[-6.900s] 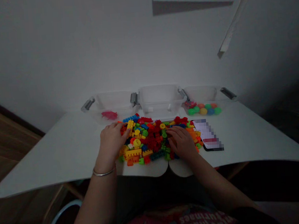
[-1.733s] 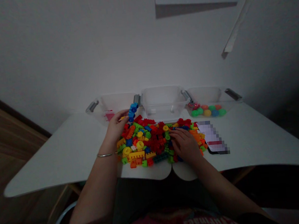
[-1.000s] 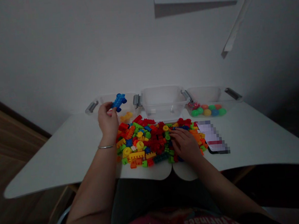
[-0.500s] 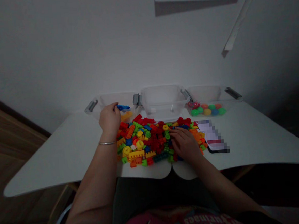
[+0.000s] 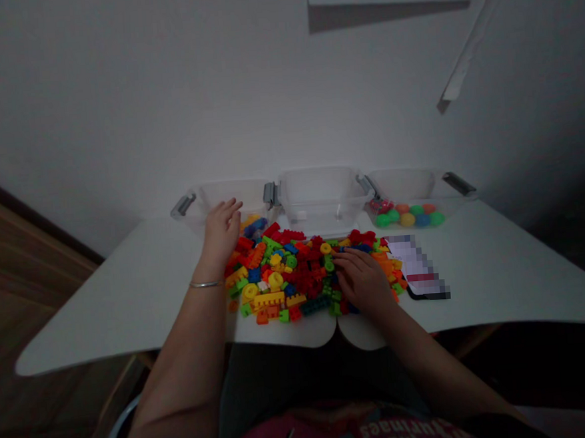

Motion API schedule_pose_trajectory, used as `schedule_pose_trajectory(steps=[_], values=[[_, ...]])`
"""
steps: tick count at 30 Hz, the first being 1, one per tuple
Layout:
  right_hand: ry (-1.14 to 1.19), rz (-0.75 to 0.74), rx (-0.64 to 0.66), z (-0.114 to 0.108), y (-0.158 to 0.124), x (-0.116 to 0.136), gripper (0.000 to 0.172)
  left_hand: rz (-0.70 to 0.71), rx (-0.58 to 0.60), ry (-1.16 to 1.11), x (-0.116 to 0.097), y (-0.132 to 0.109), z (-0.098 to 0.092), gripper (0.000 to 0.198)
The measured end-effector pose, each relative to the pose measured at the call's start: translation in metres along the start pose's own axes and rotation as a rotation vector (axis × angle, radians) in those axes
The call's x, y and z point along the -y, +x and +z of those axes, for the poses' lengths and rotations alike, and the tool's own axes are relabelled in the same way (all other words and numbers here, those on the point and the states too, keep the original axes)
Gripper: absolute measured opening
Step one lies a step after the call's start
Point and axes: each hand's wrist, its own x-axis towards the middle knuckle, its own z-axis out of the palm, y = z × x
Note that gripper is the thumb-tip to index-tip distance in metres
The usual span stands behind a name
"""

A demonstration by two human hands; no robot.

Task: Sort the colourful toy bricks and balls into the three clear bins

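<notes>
Head view: the left hand (image 5: 223, 232) hovers with fingers spread and empty at the front rim of the left bin (image 5: 205, 195). A blue brick (image 5: 256, 227) lies inside, just right of its fingertips. The right hand (image 5: 361, 277) rests on the pile (image 5: 296, 275), and its grip is unclear.

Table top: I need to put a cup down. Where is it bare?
Bare: the table left of the left hand, up to the left bin; right of the blurred card and ball bin. Crowded: the brick pile mid-table, where the right hand rests.
</notes>
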Motion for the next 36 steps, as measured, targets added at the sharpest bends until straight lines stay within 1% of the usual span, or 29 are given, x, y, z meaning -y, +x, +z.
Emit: schedule_pose_trajectory(steps=[3,7,9,11,15,16,18,27,30,33,36], values=[[0.001,0.009,0.001,0.000,0.000,0.000,0.025,0.050,-0.011,-0.033,-0.006,-0.012,-0.009,0.040],[0.003,0.004,-0.003,-0.001,0.000,0.000,0.024,0.047,-0.049,0.069,-0.016,-0.032,-0.016,0.034],[0.005,0.002,-0.006,-0.001,0.001,0.000,0.024,0.032,-0.020,0.111,-0.019,-0.042,-0.017,0.034],[0.002,0.001,-0.006,-0.001,0.001,0.000,0.024,-0.018,0.071,0.173,-0.022,-0.050,-0.017,0.035],[-0.007,-0.008,-0.008,-0.001,0.001,-0.001,0.024,-0.192,0.310,0.359,-0.027,-0.060,-0.017,0.034],[-0.007,-0.008,-0.009,-0.001,0.001,-0.001,0.024,-0.209,0.351,0.386,-0.028,-0.062,-0.017,0.034],[-0.006,-0.007,-0.007,0.000,0.001,-0.001,0.024,-0.205,0.396,0.411,-0.031,-0.063,-0.016,0.037],[-0.016,-0.022,-0.020,-0.001,0.003,0.001,0.023,-0.170,0.449,0.494,-0.035,-0.070,-0.011,0.043],[-0.017,-0.023,-0.018,-0.001,0.003,0.002,0.023,-0.188,0.469,0.501,-0.037,-0.070,-0.011,0.043],[-0.020,-0.029,-0.016,-0.001,0.003,0.001,0.023,-0.222,0.482,0.485,-0.040,-0.069,-0.013,0.045],[-0.020,-0.034,-0.016,-0.001,0.003,0.001,0.023,-0.249,0.451,0.401,-0.038,-0.069,-0.013,0.043]])
